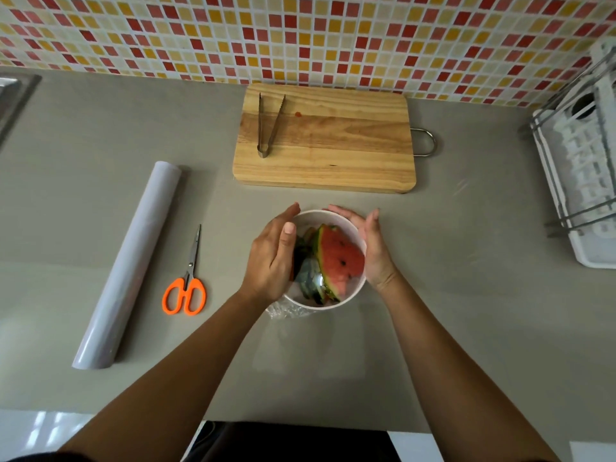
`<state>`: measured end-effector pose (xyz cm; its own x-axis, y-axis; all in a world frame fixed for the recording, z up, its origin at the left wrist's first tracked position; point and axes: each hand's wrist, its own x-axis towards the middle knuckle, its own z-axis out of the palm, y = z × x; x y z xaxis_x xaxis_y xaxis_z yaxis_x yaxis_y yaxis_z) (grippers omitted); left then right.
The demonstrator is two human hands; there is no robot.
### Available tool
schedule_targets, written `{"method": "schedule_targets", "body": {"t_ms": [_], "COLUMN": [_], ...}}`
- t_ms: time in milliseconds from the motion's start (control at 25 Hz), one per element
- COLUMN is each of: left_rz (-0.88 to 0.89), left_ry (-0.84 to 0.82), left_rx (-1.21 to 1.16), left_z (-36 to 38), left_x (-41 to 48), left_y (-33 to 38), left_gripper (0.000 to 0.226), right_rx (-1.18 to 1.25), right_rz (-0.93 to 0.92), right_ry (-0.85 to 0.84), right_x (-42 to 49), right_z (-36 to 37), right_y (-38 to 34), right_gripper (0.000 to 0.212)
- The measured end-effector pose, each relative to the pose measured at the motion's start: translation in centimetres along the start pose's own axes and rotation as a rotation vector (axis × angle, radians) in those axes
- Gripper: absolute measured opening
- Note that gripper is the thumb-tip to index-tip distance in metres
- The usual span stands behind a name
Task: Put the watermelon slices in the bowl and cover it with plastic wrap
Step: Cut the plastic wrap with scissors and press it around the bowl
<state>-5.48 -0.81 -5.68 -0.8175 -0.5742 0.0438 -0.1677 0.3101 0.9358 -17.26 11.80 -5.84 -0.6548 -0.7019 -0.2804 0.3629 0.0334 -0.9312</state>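
Note:
A white bowl (350, 296) stands on the grey counter in front of me, holding watermelon slices (340, 258) with red flesh and green rind. Clear plastic wrap (288, 311) lies over the bowl and bunches below its near-left rim. My left hand (271, 258) presses flat against the bowl's left side. My right hand (371, 248) cups its right side and far rim. Both hands have their fingers together, laid on the wrap and bowl. The plastic wrap roll (131, 265) lies to the left.
Orange-handled scissors (186, 281) lie between the roll and the bowl. A wooden cutting board (333, 145) with metal tongs (268, 125) on it sits beyond the bowl, against the tiled wall. A white dish rack (580, 168) stands at the right, a sink edge (13, 95) at far left.

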Motion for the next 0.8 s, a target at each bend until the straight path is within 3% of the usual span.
{"method": "schedule_targets", "body": {"t_ms": [160,360,520,800], "left_rz": [0.009,-0.025,-0.052,-0.061], "left_ry": [0.013,0.075,0.111,0.088], "left_rx": [0.043,0.065,0.067,0.057], "left_z": [0.2,0.2,0.1,-0.6], "left_x": [-0.1,-0.7,-1.1,-0.8], "left_y": [0.2,-0.2,-0.6,-0.6], "left_gripper": [0.057,0.059,0.060,0.060], "right_rx": [-0.071,0.013,-0.075,-0.087], "right_rz": [0.202,0.237,0.472,0.555], "right_ry": [0.033,0.181,0.345,0.540], "right_x": [0.6,0.4,0.8,0.7], "right_z": [-0.1,0.9,1.7,3.6], "right_y": [-0.4,-1.1,-1.0,-2.9], "right_gripper": [0.095,0.098,0.121,0.108]}}
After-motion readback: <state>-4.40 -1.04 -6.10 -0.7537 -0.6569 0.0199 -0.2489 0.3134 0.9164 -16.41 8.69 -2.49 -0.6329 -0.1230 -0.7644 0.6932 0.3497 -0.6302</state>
